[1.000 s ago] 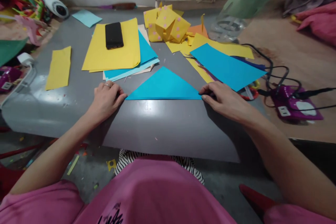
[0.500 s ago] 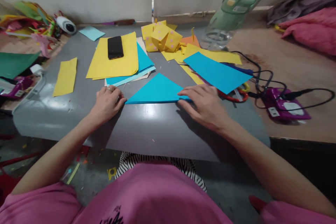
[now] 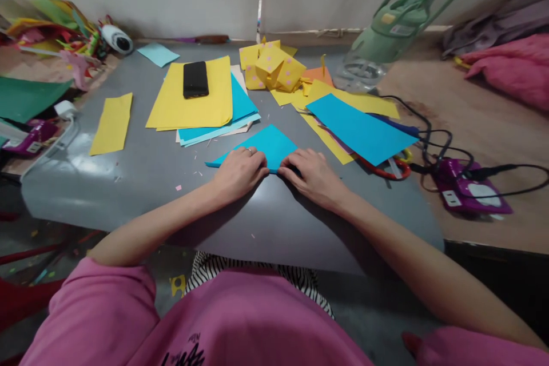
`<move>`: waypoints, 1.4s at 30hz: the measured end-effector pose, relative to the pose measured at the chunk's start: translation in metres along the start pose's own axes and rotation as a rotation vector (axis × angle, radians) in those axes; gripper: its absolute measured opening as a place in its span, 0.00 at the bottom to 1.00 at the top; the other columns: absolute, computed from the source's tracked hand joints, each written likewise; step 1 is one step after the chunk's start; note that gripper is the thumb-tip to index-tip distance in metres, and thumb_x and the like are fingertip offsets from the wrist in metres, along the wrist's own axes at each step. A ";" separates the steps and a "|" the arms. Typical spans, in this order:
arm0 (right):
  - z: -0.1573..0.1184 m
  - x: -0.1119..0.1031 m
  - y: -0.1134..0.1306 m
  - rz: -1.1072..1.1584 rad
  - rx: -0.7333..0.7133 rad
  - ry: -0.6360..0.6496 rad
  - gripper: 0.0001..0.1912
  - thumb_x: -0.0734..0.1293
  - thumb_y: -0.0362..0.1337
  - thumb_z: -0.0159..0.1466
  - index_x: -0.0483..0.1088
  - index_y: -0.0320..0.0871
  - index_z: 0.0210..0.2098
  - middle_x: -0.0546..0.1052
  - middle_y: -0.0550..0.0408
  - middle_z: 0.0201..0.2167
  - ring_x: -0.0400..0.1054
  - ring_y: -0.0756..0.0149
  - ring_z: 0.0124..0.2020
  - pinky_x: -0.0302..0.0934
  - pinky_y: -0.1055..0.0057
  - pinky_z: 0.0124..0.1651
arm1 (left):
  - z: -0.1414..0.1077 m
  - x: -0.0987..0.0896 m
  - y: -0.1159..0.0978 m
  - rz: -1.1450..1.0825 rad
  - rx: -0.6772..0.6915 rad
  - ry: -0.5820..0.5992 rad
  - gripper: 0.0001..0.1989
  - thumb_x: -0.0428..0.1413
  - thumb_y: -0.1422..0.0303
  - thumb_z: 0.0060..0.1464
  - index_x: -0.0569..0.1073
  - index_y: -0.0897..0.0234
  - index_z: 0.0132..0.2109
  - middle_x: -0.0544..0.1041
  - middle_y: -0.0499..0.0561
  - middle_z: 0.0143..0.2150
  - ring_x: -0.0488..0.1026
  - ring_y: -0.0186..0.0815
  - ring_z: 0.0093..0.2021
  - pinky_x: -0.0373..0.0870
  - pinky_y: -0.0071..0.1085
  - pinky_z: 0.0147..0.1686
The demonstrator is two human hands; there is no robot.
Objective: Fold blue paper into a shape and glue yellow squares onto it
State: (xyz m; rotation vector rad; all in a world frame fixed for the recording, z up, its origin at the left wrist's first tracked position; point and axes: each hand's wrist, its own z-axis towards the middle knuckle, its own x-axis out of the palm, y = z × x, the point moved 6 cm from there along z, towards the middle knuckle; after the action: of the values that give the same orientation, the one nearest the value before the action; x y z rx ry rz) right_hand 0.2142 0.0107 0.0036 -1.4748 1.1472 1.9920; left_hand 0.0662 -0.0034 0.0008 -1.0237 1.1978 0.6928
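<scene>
A blue paper folded to a triangle (image 3: 271, 143) lies on the grey table sheet, its long folded edge towards me. My left hand (image 3: 241, 170) rests on its left half, fingers curled together and pinching the near edge close to the middle. Just to the right, my right hand (image 3: 311, 174) pinches the same edge with thumb and fingertips, covering the right corner. A small gap parts the two hands. The left corner of the triangle sticks out beyond my left hand.
Behind lie a black phone (image 3: 195, 79) on yellow sheets (image 3: 167, 108), a dotted yellow paper shape (image 3: 272, 66) and a green bottle (image 3: 386, 34). To the right are a blue sheet (image 3: 364, 128), red-handled scissors (image 3: 392, 174) and a purple power strip (image 3: 467, 186).
My left hand has moved right from the triangle's left corner to near its middle. My right hand has shifted slightly left along the edge, and its fingers have closed in.
</scene>
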 end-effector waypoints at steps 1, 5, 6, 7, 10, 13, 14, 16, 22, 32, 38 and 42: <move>0.000 0.001 0.000 -0.001 0.008 0.005 0.13 0.60 0.44 0.72 0.72 0.45 0.36 0.79 0.48 0.38 0.68 0.54 0.41 0.56 0.58 0.46 | 0.002 0.000 0.001 -0.018 -0.003 0.006 0.10 0.53 0.64 0.68 0.75 0.65 0.44 0.79 0.57 0.43 0.74 0.44 0.44 0.66 0.38 0.44; 0.001 0.002 0.000 -0.042 0.046 0.023 0.12 0.61 0.42 0.71 0.71 0.44 0.36 0.78 0.47 0.37 0.68 0.54 0.41 0.55 0.60 0.44 | 0.004 0.001 0.005 -0.046 -0.030 0.062 0.09 0.53 0.66 0.67 0.75 0.67 0.43 0.80 0.58 0.42 0.75 0.44 0.44 0.66 0.38 0.44; 0.001 0.002 0.000 -0.053 0.049 0.025 0.12 0.61 0.42 0.71 0.71 0.44 0.36 0.78 0.47 0.37 0.68 0.54 0.40 0.54 0.60 0.43 | 0.004 0.001 0.005 -0.040 -0.037 0.075 0.09 0.52 0.67 0.67 0.75 0.67 0.44 0.80 0.58 0.42 0.75 0.44 0.44 0.66 0.38 0.44; 0.001 0.003 -0.001 -0.063 0.048 0.025 0.12 0.61 0.42 0.71 0.72 0.44 0.37 0.78 0.47 0.37 0.68 0.55 0.40 0.53 0.61 0.43 | 0.005 0.001 0.005 -0.029 -0.041 0.082 0.09 0.52 0.67 0.67 0.74 0.67 0.45 0.80 0.58 0.42 0.75 0.45 0.44 0.67 0.38 0.44; -0.002 0.004 0.000 -0.112 0.007 -0.026 0.11 0.63 0.42 0.71 0.73 0.44 0.40 0.78 0.48 0.37 0.67 0.56 0.39 0.52 0.62 0.41 | 0.005 -0.001 0.003 0.048 -0.039 0.044 0.09 0.52 0.68 0.67 0.73 0.66 0.49 0.79 0.58 0.46 0.75 0.47 0.47 0.68 0.39 0.44; -0.008 0.004 0.009 -0.236 -0.141 -0.174 0.11 0.61 0.38 0.73 0.76 0.45 0.43 0.79 0.49 0.41 0.66 0.57 0.42 0.50 0.61 0.43 | -0.001 -0.003 -0.007 0.205 0.017 -0.024 0.10 0.50 0.69 0.69 0.74 0.64 0.50 0.78 0.59 0.50 0.74 0.49 0.50 0.69 0.42 0.45; -0.010 0.003 0.013 -0.280 -0.202 -0.221 0.12 0.60 0.36 0.74 0.76 0.46 0.43 0.80 0.50 0.42 0.66 0.58 0.42 0.49 0.61 0.44 | -0.005 -0.002 -0.011 0.252 0.052 -0.027 0.11 0.48 0.70 0.69 0.75 0.64 0.48 0.78 0.59 0.49 0.74 0.48 0.49 0.69 0.42 0.45; -0.014 0.004 0.020 -0.336 -0.301 -0.279 0.14 0.59 0.33 0.74 0.77 0.46 0.42 0.81 0.52 0.40 0.65 0.59 0.42 0.49 0.62 0.45 | -0.015 0.003 -0.021 0.315 0.128 -0.015 0.14 0.44 0.72 0.70 0.75 0.65 0.46 0.79 0.59 0.46 0.76 0.45 0.47 0.70 0.41 0.45; -0.019 -0.001 0.031 -0.385 -0.408 -0.290 0.12 0.61 0.31 0.72 0.78 0.42 0.41 0.82 0.53 0.36 0.67 0.59 0.38 0.51 0.63 0.43 | -0.048 0.014 -0.028 0.276 0.218 -0.031 0.22 0.42 0.68 0.72 0.67 0.74 0.66 0.70 0.64 0.68 0.68 0.44 0.67 0.64 0.41 0.65; -0.026 -0.007 0.040 -0.423 -0.445 -0.275 0.13 0.62 0.29 0.69 0.77 0.38 0.47 0.83 0.49 0.39 0.70 0.57 0.40 0.53 0.61 0.45 | -0.052 0.022 -0.026 0.190 0.179 0.122 0.53 0.38 0.34 0.60 0.51 0.76 0.75 0.51 0.66 0.77 0.48 0.50 0.77 0.44 0.46 0.74; -0.027 -0.007 0.040 -0.431 -0.426 -0.262 0.13 0.62 0.28 0.69 0.77 0.38 0.48 0.84 0.49 0.40 0.71 0.58 0.40 0.53 0.60 0.45 | -0.056 0.021 -0.013 0.156 0.179 0.111 0.56 0.39 0.31 0.57 0.52 0.76 0.74 0.50 0.67 0.77 0.47 0.55 0.77 0.46 0.47 0.74; -0.027 -0.006 0.040 -0.436 -0.423 -0.261 0.13 0.62 0.28 0.69 0.77 0.39 0.48 0.84 0.49 0.40 0.71 0.58 0.40 0.53 0.60 0.45 | -0.067 0.011 0.013 0.138 0.180 0.114 0.57 0.37 0.31 0.57 0.53 0.77 0.74 0.50 0.68 0.76 0.46 0.54 0.77 0.47 0.46 0.74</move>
State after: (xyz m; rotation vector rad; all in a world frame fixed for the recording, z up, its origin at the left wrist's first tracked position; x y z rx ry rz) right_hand 0.2035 -0.0334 0.0215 -1.4392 0.2706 2.0956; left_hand 0.0298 -0.0595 -0.0161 -0.8448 1.4136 0.6273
